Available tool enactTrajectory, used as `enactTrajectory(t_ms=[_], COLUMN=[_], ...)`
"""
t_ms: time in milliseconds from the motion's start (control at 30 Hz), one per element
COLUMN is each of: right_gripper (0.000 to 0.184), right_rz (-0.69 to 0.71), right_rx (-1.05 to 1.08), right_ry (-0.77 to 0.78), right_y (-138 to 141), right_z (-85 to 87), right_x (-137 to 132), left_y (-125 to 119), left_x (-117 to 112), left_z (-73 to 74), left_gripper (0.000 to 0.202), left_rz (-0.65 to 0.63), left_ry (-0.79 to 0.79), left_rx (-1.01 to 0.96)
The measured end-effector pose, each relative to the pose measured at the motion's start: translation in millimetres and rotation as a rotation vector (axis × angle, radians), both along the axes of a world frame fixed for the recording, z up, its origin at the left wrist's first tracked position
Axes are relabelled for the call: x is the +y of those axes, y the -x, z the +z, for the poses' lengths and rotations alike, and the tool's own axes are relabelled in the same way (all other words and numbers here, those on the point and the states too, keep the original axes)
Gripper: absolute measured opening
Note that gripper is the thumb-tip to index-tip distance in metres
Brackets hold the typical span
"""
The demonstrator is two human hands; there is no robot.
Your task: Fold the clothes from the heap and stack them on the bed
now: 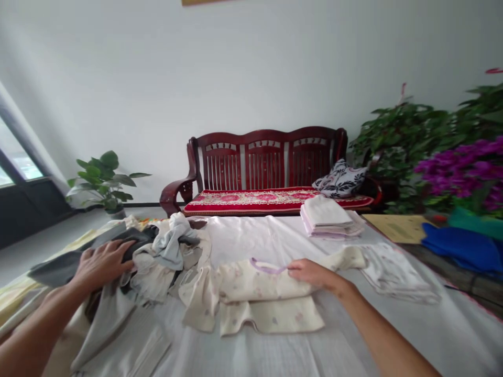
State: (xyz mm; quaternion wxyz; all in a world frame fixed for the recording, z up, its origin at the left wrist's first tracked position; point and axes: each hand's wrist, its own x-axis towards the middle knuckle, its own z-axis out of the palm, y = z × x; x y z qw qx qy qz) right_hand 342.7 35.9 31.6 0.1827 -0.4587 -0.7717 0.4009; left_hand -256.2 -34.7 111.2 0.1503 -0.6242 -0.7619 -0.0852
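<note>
A small cream top (267,280) with a lilac neckline and a faint print lies on the white cloth in front of me, its lower part folded or bunched. My right hand (312,273) pinches it at the right shoulder, beside the neckline. One sleeve (346,258) stretches out to the right past my wrist; another hangs at the left. My left hand (104,263) rests with fingers apart on a dark grey garment (65,262) in the heap of loose clothes at the left. White and pale grey pieces (173,243) lie bunched near its fingertips.
A folded stack of light clothes (328,219) stands at the table's back right. A folded patterned white garment (396,275) lies further right. Past the table edge are a blue cloth (463,246) and purple flowers (467,167). A wooden bench (261,162) stands behind.
</note>
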Motion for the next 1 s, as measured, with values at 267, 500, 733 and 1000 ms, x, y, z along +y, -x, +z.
enactTrajectory(t_ms=[267,500,733,1000], right_gripper=[0.01,0.015,0.012,0.033], right_rz=[0.03,-0.034,-0.179,-0.438], right_rx=[0.026,0.055,-0.194,0.344], right_ry=[-0.167,-0.353,-0.293,-0.536], right_y=[10.7,15.1,-39.2,-40.1], right_z=[9.9,48.8,34.1,111.7], right_x=[-22.6,-36.5,-19.6,-18.5], left_y=[-146.5,-255.6,-218.2,-221.2], left_x=[16.8,64.8,60.3,42.7], left_z=[1.0,-59.7,-48.9,47.1], left_gripper=[0.039,0.038,0.015,0.025], left_rz=[-0.362,-0.432,-0.422,-0.494], left_ry=[-0.175,0.328,0.193,-0.401], left_rx=[-0.525,-0.468,-0.509,-0.972])
